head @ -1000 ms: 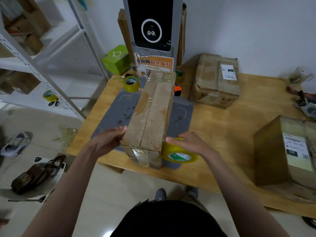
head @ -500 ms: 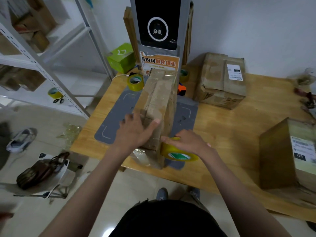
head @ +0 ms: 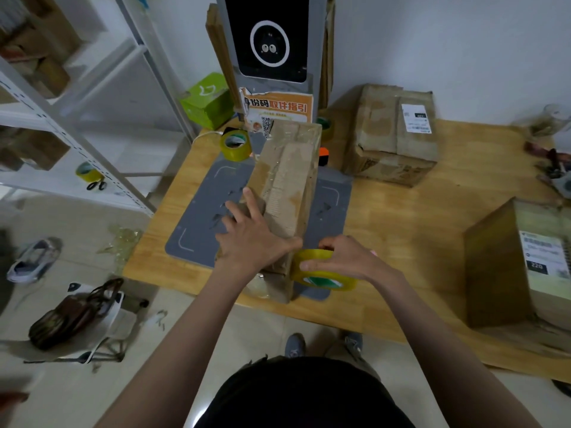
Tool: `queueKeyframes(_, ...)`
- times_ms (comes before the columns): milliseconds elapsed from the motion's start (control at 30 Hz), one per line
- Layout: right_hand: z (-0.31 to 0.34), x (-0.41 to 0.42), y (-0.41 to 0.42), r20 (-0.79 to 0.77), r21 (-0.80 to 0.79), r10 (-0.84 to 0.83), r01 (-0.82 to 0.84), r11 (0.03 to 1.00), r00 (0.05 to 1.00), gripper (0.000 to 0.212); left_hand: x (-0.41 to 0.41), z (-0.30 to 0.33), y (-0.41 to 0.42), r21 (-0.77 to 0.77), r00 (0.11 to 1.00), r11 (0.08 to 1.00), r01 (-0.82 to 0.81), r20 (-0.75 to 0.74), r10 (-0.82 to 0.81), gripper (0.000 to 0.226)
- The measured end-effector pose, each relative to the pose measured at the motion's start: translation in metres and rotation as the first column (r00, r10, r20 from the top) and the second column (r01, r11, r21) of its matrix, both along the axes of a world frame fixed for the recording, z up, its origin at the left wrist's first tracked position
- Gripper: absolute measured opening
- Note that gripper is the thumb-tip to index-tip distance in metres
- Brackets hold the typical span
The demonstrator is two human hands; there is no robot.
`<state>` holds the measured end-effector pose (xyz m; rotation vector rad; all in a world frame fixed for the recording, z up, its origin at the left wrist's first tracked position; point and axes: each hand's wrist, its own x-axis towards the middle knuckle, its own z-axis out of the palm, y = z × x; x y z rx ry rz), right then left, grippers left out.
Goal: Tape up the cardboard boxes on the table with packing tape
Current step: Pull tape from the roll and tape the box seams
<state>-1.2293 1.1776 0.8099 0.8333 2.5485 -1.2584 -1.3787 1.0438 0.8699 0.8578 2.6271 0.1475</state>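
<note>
**Pinning the box while the tape roll comes round its near end**

Your long, worn brown cardboard box (head: 285, 193) stands on its narrow side on the grey rectangular mat (head: 197, 230) near the front edge of the pale wooden counter (head: 401, 236), its near end towards you. That upright stance puts the top seam, already glossy with clear tape, where you can reach it, and leaves the near end open for wrapping.

Your left hand (head: 253, 239) lies flat on the box's top and left face near that end, fingers (head: 251, 200) straight and spread, thumb reaching towards the right edge. It looks placed to steady a tall, narrow box that could tip when the tape is pulled, and perhaps to press down tape already laid.

Your right hand (head: 343, 257) grips the yellow roll of packing tape (head: 321, 273) from above, fingers curled over its rim, with the roll tight against the box's lower right corner. Held that close, the tape should come off taut. I cannot see the free strip itself.

Further out, a spare yellow tape roll (head: 235, 145) sits at the mat's far corner. A squat taped carton with a white label (head: 392, 134) waits near the wall, and a larger labelled box (head: 522, 264) stands at the counter's right. White metal shelving (head: 77, 118) stands to the left.
</note>
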Motion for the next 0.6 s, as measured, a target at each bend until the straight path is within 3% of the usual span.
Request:
queueKeyframes(167,-0.009,0.02,-0.011,-0.25,-0.222,-0.199,0.144,0.964,0.948,0.037,-0.026,0.002,-0.011,0.04,0.997,0.998,-0.05,0.068,0.047,0.135)
queueKeyframes(233,-0.01,0.024,-0.019,-0.228,-0.265,-0.245,0.181,0.947,0.942,0.049,-0.04,0.002,-0.019,0.054,0.994,0.996,-0.064,0.096,0.059,0.134)
queueKeyframes(300,-0.014,0.025,-0.029,-0.248,-0.27,-0.253,0.184,0.945,0.935,0.069,-0.055,0.001,-0.026,0.074,0.987,0.993,-0.09,0.14,0.078,0.138)
queueKeyframes(367,-0.023,0.017,-0.039,-0.333,-0.277,-0.291,0.202,0.94,0.897,0.073,-0.069,0.002,-0.033,0.093,0.975,0.988,-0.122,0.195,0.102,0.137)
queueKeyframes(467,-0.029,0.0,-0.046,-0.399,-0.251,-0.383,0.302,0.92,0.833,0.059,-0.087,0.002,-0.041,0.138,0.953,0.975,-0.172,0.274,0.129,0.139)
queueKeyframes(600,-0.013,-0.018,-0.042,-0.436,-0.165,-0.325,0.281,0.946,0.839,0.046,-0.106,-0.002,-0.05,0.181,0.922,0.956,-0.232,0.353,0.157,0.143)
